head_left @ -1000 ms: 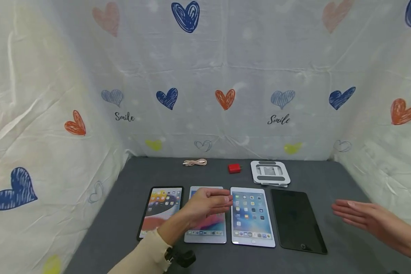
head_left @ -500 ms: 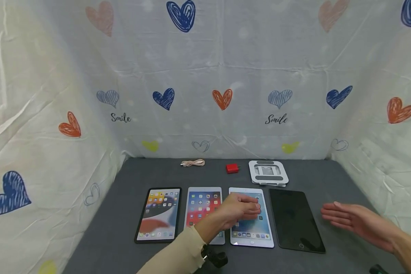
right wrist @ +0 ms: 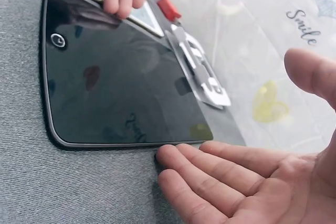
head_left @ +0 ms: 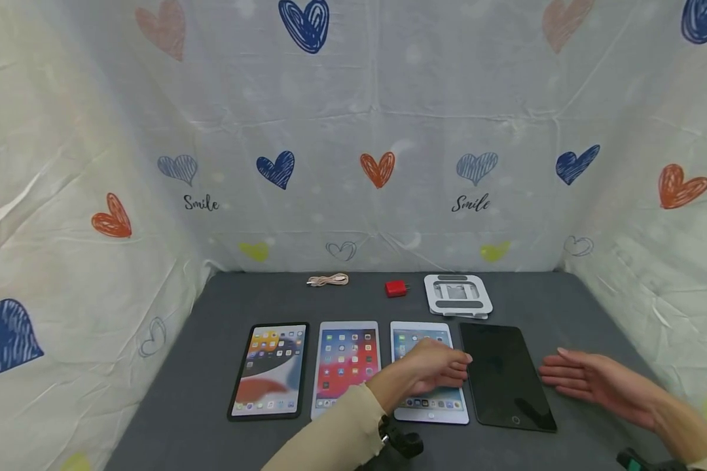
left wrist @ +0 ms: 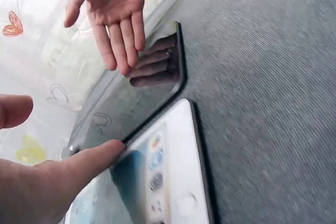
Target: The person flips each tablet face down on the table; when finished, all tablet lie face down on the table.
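Note:
Four tablets lie in a row, and the rightmost, a black tablet with a dark screen (head_left: 507, 379), sits between my hands. My left hand (head_left: 433, 367) hovers over the white tablet with a lit blue screen (head_left: 430, 411), its fingertips near the black tablet's left edge. Whether they touch it I cannot tell. On the other side, my right hand (head_left: 607, 386) extends straight fingers, palm turned inward. Its fingertips (right wrist: 173, 156) are close to the black tablet's right edge. Neither hand holds anything. Part of the white tablet is hidden beneath my left hand.
Further left lie a white tablet with a red and blue screen (head_left: 347, 360) and a black-framed tablet (head_left: 270, 373). Along the back are a coiled cable (head_left: 328, 280), a red charger plug (head_left: 396, 288) and a folded white stand (head_left: 457, 296). A heart-patterned curtain (head_left: 330, 118) surrounds the grey table (head_left: 212, 445).
My left hand has moved right, from over the second tablet to over the third. My right hand has come slightly left towards the black tablet. The view has shifted a little.

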A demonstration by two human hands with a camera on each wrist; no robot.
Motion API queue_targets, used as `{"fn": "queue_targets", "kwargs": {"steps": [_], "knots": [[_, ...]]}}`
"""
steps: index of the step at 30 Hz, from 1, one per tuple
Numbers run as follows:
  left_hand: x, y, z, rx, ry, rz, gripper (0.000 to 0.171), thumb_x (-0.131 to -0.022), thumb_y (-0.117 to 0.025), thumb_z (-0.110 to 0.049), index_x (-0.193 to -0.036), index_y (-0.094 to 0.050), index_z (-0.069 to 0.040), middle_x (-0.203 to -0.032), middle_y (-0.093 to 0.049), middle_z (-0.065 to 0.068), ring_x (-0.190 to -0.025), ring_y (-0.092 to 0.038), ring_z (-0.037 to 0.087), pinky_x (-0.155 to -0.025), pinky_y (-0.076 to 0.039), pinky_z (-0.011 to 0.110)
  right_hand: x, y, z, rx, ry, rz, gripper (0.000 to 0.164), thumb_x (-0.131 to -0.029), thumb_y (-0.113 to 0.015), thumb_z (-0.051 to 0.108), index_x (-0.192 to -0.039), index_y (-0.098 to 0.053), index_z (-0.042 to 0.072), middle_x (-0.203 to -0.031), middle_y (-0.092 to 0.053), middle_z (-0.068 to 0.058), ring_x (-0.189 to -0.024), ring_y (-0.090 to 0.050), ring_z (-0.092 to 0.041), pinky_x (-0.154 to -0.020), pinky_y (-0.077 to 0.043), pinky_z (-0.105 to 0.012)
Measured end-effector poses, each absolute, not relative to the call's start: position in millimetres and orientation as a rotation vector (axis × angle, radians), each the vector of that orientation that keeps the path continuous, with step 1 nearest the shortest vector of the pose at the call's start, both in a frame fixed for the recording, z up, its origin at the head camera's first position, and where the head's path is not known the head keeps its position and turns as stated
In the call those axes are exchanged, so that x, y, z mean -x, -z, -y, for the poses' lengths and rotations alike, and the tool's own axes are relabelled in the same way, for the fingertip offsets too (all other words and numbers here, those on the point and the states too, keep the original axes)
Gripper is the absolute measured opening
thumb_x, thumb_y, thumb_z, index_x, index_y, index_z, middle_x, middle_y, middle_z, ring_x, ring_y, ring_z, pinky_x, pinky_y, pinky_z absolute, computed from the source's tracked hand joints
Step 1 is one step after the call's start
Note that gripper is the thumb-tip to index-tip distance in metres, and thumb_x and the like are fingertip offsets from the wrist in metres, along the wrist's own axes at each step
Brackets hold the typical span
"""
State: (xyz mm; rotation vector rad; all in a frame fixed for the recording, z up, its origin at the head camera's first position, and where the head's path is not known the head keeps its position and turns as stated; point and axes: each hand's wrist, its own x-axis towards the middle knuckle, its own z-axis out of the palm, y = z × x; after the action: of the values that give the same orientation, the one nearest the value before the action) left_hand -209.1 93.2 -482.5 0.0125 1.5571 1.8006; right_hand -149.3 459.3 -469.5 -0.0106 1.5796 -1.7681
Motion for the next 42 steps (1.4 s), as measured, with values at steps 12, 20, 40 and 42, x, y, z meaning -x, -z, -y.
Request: {"fn": "queue_targets", "kwargs": {"steps": [12,20,40,42], "knots": [[209,482,-105,-0.035,-1.775,-1.489,0.030,-0.100,-0.074,-0.008,-0.123,-0.071,0.010,-0.121,-0.075,0.026,-0.119,-0.076,0.040,-0.110,-0.060,0.056,154,469,-464,-0.052,1.751,-1.598,0.072,-0.122,-0.026,0.038,-0.163,-0.022,-0.021,-0.153,-0.063,-0.009,-0.132,-0.068,-0.015,-0.113,-0.058,-0.033],[201,491,-123,-0.003,-1.825,-1.497,0.027,-0.098,-0.074,-0.004,-0.122,-0.071,0.010,-0.124,-0.076,0.021,-0.121,-0.075,0.033,-0.109,-0.061,0.053,158,470,-472,-0.150,1.627,-1.791,0.084,-0.121,-0.026,0.046,-0.163,-0.006,-0.024,-0.158,-0.058,-0.023,-0.129,-0.067,-0.015,-0.111,-0.059,-0.036],[190,485,-145,-0.236,-1.695,-1.464,0.040,-0.104,-0.069,-0.009,-0.142,-0.067,0.004,-0.135,-0.074,0.013,-0.128,-0.071,0.036,-0.109,-0.061,0.058,150,453,-476,-0.253,1.576,-1.958,0.091,-0.117,-0.011,0.059,-0.163,0.029,-0.008,-0.173,0.026,-0.038,-0.159,0.018,-0.062,-0.134,-0.018,-0.072],[195,478,-142,-0.254,-1.707,-1.450,0.039,-0.105,-0.068,-0.012,-0.141,-0.068,0.003,-0.137,-0.074,0.014,-0.130,-0.071,0.040,-0.109,-0.061,0.056,150,447,-471,-0.248,1.560,-1.985,0.092,-0.117,-0.012,0.060,-0.165,0.024,-0.009,-0.174,0.022,-0.038,-0.161,0.014,-0.061,-0.132,-0.028,-0.065]]}}
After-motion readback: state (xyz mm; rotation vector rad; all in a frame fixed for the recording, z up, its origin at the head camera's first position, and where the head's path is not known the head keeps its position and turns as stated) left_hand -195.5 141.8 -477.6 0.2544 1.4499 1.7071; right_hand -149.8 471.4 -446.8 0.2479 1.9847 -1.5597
